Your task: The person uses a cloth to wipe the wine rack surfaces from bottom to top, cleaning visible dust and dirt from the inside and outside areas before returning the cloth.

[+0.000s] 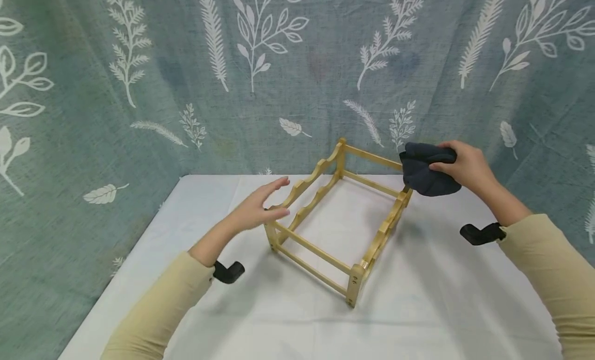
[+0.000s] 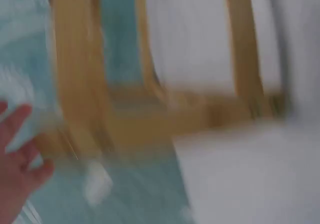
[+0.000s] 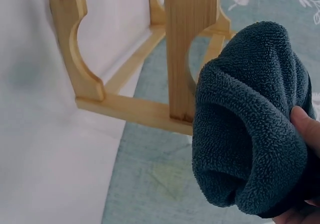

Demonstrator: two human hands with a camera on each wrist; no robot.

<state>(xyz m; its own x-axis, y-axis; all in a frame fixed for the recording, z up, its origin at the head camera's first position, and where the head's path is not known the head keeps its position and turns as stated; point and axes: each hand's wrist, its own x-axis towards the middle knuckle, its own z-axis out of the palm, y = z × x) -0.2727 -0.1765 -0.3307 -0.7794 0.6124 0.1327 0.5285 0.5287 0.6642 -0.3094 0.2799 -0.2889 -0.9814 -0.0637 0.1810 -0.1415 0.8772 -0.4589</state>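
Observation:
A wooden rack (image 1: 376,241) with scalloped side rails stands at an angle on the white-covered table. My right hand (image 1: 467,166) grips a bunched dark blue terry cloth (image 1: 425,171) at the rack's far right corner. Up close in the right wrist view, the folded cloth (image 3: 250,124) overlaps the rack's end, and the thumb presses on its side. My left hand (image 1: 255,207) is at the rack's near left corner, thumb and fingers spread apart with nothing between them. Blur softens the left wrist view, where the fingertips are right beside the rack's frame (image 2: 135,134).
White cloth (image 1: 260,324) covers the table. Behind and to the left hangs a grey-green curtain (image 1: 288,81) with white leaf prints, close to the rack's far end. Both wrists carry a black camera mount (image 1: 228,272) below the beige sleeves (image 1: 162,303).

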